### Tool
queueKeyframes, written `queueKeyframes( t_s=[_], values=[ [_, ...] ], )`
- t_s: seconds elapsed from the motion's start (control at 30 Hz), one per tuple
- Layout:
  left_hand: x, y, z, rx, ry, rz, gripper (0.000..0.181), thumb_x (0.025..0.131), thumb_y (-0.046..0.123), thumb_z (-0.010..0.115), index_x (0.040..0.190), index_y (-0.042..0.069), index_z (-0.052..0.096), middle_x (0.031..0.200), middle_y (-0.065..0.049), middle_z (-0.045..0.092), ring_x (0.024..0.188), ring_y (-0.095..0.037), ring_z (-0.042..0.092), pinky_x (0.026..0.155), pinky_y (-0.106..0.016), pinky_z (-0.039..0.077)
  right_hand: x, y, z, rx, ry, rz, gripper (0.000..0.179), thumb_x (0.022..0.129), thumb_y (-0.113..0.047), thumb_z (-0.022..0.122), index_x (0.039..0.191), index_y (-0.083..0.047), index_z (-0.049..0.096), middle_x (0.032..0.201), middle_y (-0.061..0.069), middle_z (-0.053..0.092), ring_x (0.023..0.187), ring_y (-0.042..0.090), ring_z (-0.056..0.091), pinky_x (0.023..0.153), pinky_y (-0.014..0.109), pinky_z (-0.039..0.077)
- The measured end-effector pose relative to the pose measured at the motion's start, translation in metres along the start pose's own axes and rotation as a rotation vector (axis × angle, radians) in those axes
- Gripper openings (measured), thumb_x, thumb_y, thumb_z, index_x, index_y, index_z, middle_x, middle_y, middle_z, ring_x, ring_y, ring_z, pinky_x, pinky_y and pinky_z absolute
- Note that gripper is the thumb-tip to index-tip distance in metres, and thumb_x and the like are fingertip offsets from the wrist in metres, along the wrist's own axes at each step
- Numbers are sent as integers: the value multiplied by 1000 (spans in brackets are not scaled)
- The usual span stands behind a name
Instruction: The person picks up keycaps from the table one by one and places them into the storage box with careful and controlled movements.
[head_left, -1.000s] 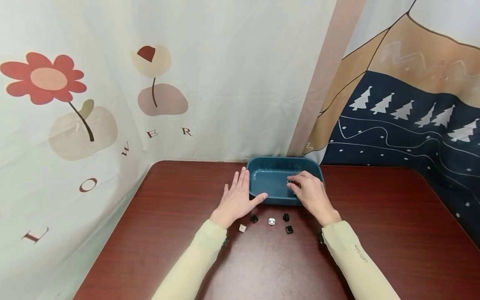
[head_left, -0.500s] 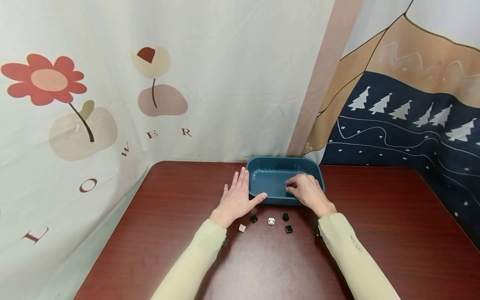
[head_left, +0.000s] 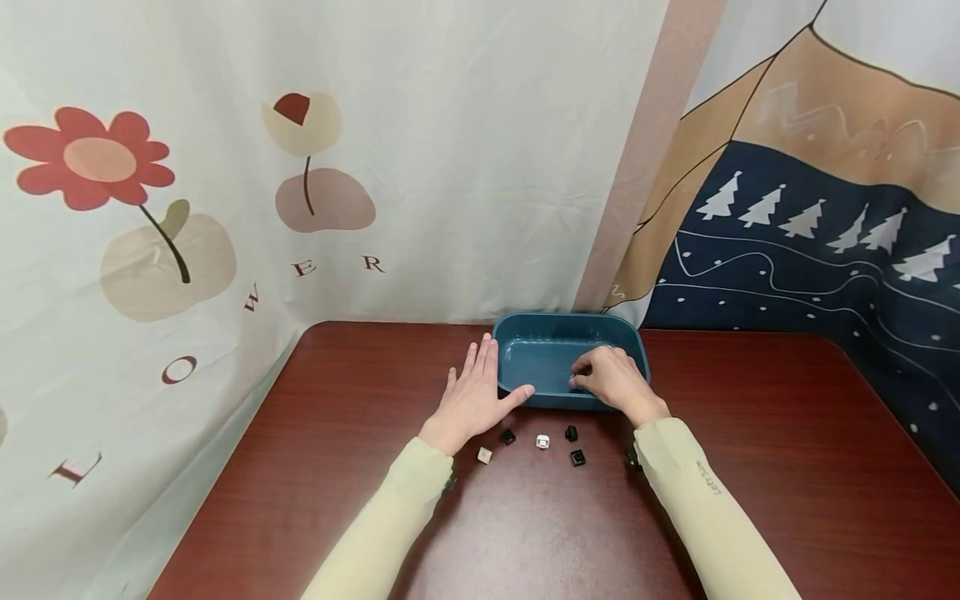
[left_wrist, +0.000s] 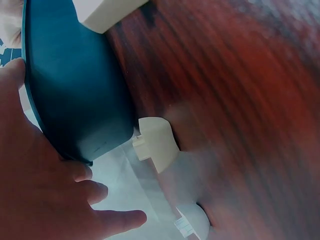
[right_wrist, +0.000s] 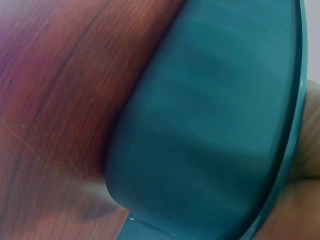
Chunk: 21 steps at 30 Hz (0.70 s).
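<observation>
My left hand [head_left: 474, 404] lies flat against the left end of a blue plastic bin [head_left: 525, 400], fingers straight, thumb reaching over the front rim. My right hand [head_left: 618, 385] reaches inside the bin near its front right part, thumb and fingers curled together around a small dark keycap-like piece, mostly hidden by the fingertips. In front of the bin lie small keycap-like pieces: a cream one [head_left: 484, 456], a white one [head_left: 542, 442] and black ones [head_left: 577, 457]. The left wrist view shows a cream piece [left_wrist: 159, 142] with a short stub. In the right wrist view the bin wall [right_wrist: 210, 110] covers most of the right hand.
The brown wood-grain table [head_left: 360, 400] carries everything. Behind the bin hangs a pale curtain [head_left: 480, 167] with flower prints, and a dark blue printed cloth [head_left: 787, 267] hangs at the right. The bin stands near the table's back edge.
My right hand has moved slightly left and down inside the bin, its fingertips now nearer the front wall. The left hand and the loose pieces stay put.
</observation>
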<state>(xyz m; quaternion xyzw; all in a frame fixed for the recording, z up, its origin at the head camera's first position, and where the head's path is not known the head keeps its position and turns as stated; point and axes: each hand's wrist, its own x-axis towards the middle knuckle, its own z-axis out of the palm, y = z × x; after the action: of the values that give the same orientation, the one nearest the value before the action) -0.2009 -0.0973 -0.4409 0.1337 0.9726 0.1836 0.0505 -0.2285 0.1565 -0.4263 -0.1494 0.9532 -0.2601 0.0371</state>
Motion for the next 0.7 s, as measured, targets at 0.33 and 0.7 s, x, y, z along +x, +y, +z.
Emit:
queueKeyframes(
  t_s=[0.33,0.7],
  values=[
    [1,1,0,5,-1,-1,108,96,79,42,167,7,5,174,-8,-1,160,-30,2,122,-63,16,-5,2,1,-7,62,-25,25,97,-20,75,114,-2,79,109,12,76,97,26,67,86,48,56],
    [1,1,0,0,-7,-7,108,96,79,42,167,7,4,174,-7,-2,160,-30,0,122,-64,16,-41,-5,-2,-67,332,-174,30,99,-28,73,120,-7,78,119,12,70,112,31,66,88,53,56]
  ],
)
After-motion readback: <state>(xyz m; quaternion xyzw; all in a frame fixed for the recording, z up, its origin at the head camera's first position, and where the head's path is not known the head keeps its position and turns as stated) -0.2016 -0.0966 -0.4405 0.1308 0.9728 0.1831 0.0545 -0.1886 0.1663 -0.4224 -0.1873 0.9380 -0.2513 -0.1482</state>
